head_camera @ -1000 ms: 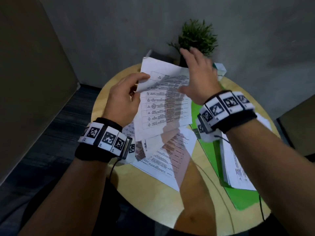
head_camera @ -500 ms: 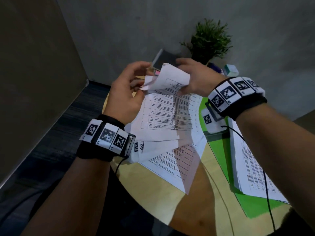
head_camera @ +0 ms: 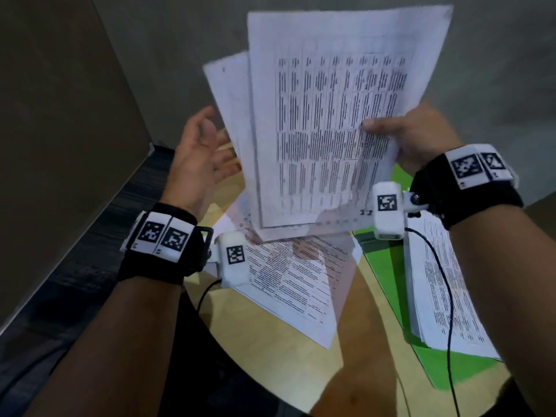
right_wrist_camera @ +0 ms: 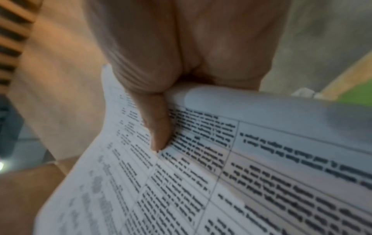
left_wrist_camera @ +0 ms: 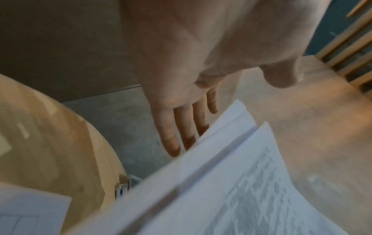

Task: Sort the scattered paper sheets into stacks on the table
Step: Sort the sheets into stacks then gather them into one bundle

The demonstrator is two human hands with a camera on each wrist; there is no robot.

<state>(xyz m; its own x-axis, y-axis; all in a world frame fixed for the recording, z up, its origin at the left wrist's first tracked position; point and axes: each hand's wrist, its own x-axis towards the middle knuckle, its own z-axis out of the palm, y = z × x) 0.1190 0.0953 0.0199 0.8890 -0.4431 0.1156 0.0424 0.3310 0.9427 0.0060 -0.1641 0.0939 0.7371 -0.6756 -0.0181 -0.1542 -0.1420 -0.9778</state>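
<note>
My right hand [head_camera: 400, 136] pinches a few printed sheets [head_camera: 325, 121] by their right edge and holds them upright above the round wooden table [head_camera: 282, 350]. The thumb [right_wrist_camera: 159, 127] lies across the printed table on the front sheet [right_wrist_camera: 221, 182]. My left hand [head_camera: 201, 158] is to the left of the held sheets [left_wrist_camera: 231, 182], palm up, fingers [left_wrist_camera: 181, 127] straight and reaching behind their edge. I cannot tell whether they touch the paper. More printed sheets [head_camera: 294, 284] lie scattered on the table below. A stack of sheets [head_camera: 442, 284] rests on a green folder [head_camera: 445, 368] at the right.
A grey wall stands behind the table, and a dark panel [head_camera: 60, 130] rises on the left. Dark carpet floor [head_camera: 90, 266] lies left of the table. Black cables [head_camera: 448, 296] hang from both wristbands across the papers.
The sheets have been lifted off the table and turned upright. My right hand now holds them alone; my left hand has let go and opened beside them.
</note>
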